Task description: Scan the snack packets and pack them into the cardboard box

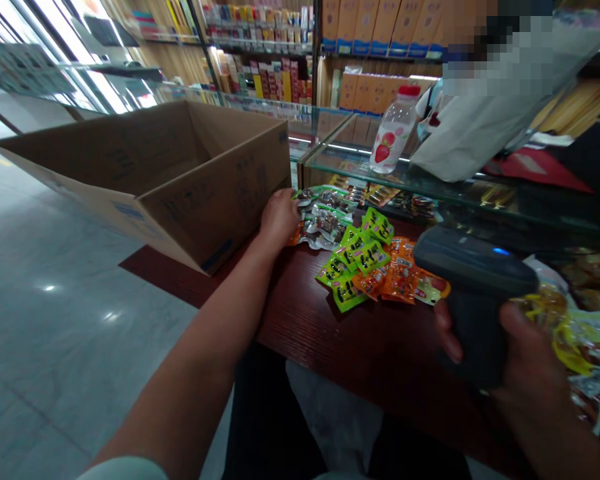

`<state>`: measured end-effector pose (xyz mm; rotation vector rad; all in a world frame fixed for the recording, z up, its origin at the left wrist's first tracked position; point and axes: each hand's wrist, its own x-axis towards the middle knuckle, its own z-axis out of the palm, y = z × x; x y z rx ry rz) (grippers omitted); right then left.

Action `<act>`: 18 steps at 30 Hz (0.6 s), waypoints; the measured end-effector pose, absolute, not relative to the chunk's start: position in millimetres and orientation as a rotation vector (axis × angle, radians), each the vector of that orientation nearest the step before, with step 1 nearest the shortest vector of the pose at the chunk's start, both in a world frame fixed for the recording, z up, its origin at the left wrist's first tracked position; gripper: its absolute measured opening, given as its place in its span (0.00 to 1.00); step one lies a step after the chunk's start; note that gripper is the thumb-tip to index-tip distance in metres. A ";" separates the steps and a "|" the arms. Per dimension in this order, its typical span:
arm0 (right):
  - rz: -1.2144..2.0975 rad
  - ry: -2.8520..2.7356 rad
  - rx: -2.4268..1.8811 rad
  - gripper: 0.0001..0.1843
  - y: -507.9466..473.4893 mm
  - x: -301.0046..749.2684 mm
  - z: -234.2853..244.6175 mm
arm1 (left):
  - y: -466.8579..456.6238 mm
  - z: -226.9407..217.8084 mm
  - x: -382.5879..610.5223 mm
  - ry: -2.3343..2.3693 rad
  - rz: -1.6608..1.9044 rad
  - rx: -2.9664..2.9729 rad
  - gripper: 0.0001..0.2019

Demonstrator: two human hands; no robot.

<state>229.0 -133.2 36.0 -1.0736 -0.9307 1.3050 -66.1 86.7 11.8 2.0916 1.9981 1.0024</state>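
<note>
**Right hand point(523, 363) around a barcode scanner point(475, 267), fingers point(445, 333) wrapped tight on its grip**
Left hand point(280, 217) on foil snack packets point(327, 223) beside a cardboard box point(215, 193), its hold impossible to tell

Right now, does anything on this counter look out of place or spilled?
Yes: small snack packets lie loose and overlapping in a heap on the dark wooden counter, beside the open cardboard box, so they look scattered rather than packed.

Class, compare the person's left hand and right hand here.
The left hand lies on silver snack packets, while the right hand grips a dark barcode scanner. The left hand sits beside a cardboard box; the right hand sits lower in view. Both are bare.
</note>
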 end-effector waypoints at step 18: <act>1.421 -1.012 -0.966 0.19 -123.5 233.6 1.3 | 17.0 9.7 -98.1 2.060 0.934 2.141 0.16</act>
